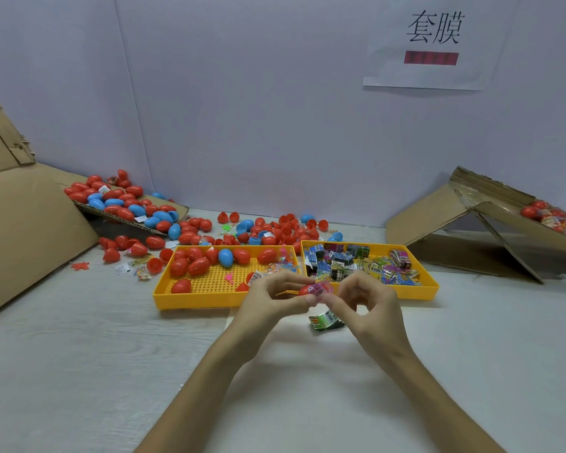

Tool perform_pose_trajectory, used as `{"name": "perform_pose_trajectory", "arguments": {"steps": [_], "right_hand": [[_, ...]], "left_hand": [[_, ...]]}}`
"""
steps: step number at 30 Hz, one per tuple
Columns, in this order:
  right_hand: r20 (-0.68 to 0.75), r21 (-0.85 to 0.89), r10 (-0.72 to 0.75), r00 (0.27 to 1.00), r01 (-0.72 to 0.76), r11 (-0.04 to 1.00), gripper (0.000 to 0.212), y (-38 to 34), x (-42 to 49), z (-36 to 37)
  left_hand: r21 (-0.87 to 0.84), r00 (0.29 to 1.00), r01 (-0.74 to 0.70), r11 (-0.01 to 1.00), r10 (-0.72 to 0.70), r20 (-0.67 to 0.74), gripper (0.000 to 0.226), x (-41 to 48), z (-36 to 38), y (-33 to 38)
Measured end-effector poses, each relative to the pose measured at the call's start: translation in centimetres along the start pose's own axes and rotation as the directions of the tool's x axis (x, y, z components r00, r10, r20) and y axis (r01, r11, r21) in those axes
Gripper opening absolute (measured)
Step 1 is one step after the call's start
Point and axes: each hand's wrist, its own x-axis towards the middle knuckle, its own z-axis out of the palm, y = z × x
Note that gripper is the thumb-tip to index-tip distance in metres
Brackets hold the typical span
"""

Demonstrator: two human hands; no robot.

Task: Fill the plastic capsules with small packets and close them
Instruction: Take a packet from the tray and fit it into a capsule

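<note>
My left hand (272, 297) holds a red capsule half (306, 290) in its fingertips in front of the two yellow trays. A pink packet with a barcode (321, 289) sticks out of the capsule, and my right hand (366, 300) pinches it with thumb and fingers. A green folded packet (325, 321) lies on the table just below my hands. The left yellow tray (190, 300) holds red and blue capsules. Several small printed packets fill the right yellow tray (432, 284).
Several red and blue capsules (190, 223) are scattered behind the trays and on a cardboard flap (131, 220) at the left. A cardboard box (30, 230) stands at the left, another cardboard box (471, 230) with red capsules at the right. A white wall with a paper sign (435, 44) rises behind.
</note>
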Motion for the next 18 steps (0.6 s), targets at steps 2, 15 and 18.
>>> {"name": "perform_pose_trajectory", "arguments": {"steps": [2,15,18], "right_hand": [[-0.007,-0.098,-0.089,0.996,0.088,0.991,0.024,0.02,-0.17,0.21],[-0.062,-0.243,-0.301,0.952,0.278,0.929,0.035,-0.21,-0.50,0.85],[-0.081,-0.263,-0.309,0.947,0.279,0.924,0.034,-0.26,-0.62,0.85]], "left_hand": [[-0.141,0.999,0.036,0.989,-0.034,0.014,0.020,-0.07,-0.05,0.19],[-0.586,0.959,0.278,0.762,-0.183,0.217,0.057,-0.64,0.88,0.88],[-0.574,0.949,0.306,0.760,-0.198,0.244,0.055,-0.67,0.83,0.82]]}}
